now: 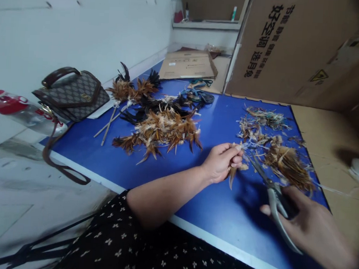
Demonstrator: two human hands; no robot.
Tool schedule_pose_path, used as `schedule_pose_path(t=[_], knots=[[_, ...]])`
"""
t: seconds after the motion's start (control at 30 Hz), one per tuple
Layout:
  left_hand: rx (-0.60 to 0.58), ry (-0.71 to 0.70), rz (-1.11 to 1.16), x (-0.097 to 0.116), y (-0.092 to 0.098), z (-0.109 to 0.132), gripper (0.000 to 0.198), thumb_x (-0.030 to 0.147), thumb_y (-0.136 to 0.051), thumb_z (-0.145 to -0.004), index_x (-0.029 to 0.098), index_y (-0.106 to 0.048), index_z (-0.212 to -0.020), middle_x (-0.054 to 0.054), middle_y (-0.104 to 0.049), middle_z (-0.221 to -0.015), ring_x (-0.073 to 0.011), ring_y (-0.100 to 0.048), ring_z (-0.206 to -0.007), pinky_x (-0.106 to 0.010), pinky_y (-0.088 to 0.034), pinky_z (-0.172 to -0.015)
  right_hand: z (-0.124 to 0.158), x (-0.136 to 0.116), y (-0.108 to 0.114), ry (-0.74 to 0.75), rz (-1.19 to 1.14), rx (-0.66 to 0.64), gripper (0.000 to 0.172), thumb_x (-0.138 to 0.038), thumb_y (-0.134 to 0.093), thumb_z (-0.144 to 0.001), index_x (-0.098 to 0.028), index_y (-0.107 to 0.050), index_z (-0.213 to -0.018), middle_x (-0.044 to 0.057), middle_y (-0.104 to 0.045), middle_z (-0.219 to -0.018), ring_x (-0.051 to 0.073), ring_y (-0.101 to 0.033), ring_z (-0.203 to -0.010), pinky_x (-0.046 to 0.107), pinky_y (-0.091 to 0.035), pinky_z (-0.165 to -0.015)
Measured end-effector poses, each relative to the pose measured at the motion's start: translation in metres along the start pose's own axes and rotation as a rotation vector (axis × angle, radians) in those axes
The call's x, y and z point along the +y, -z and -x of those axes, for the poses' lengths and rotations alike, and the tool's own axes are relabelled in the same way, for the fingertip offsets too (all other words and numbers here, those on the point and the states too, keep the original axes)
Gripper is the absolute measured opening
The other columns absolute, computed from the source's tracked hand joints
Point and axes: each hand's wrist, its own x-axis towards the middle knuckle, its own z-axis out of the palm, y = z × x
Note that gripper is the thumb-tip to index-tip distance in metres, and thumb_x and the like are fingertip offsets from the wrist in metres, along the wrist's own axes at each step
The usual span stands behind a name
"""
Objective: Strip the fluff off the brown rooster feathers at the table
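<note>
Left hand: pinched feathers.
Right hand: gripped scissors.
Trimming: seemed underway.
Next cut: likely needed aim past fingertips.

Printed on the tall brown cardboard box at the blue-topped table's far edge: "好空调 选月兔" — alongside, smaller, "节能 静音 健康 环保", then a blur. Also bearing a yellow-and-black warning triangle. Too blurred to read — lettering on the red-capped clear plastic bottle near the left corner.

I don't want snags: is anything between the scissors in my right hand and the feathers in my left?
Nothing bulky visible; only thin pale strands show by the tips of the scissors, near your left hand.
</note>
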Motion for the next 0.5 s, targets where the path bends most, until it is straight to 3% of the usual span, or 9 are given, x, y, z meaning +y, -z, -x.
schedule_pose_path(t=[0.1,0.17,0.5], knots=[[-0.022,-0.008,0.024,0.002,-0.001,0.001,0.039,0.031,-0.097,-0.084,0.013,-0.062,-0.085,0.001,-0.058,-0.079,-0.0039,-0.045,-0.063,-0.02,-0.031,-0.058,-0.014,-0.021,-0.005,0.026,-0.038,-0.08,0.066,-0.096,-0.066,-0.082,-0.03,-0.059,-0.088,-0.001,-0.062,-0.056,0.024,-0.06,-0.044,0.035,-0.043,-0.045],[-0.028,0.005,0.015,0.003,-0.003,0.003,0.037,0.029,-0.096,-0.085,0.014,-0.062,-0.084,0.002,-0.057,-0.077,-0.0041,-0.044,-0.063,-0.021,-0.03,-0.059,-0.019,-0.029,-0.007,0.036,-0.04,-0.057,0.063,-0.093,-0.065,-0.084,-0.03,-0.056,-0.085,-0.001,-0.06,-0.054,0.024,-0.059,-0.043,0.035,-0.041,-0.044],[-0.06,0.007,-0.035,-0.001,-0.011,0.008,0.033,0.025,-0.09,-0.085,0.014,-0.06,-0.079,0.002,-0.054,-0.074,-0.0037,-0.041,-0.061,-0.023,-0.027,-0.059,-0.026,-0.03,-0.024,0.115,-0.051,0.045,0.062,-0.092,-0.06,-0.092,-0.03,-0.056,-0.087,-0.002,-0.058,-0.051,0.021,-0.053,-0.039,0.034,-0.038,-0.044]])
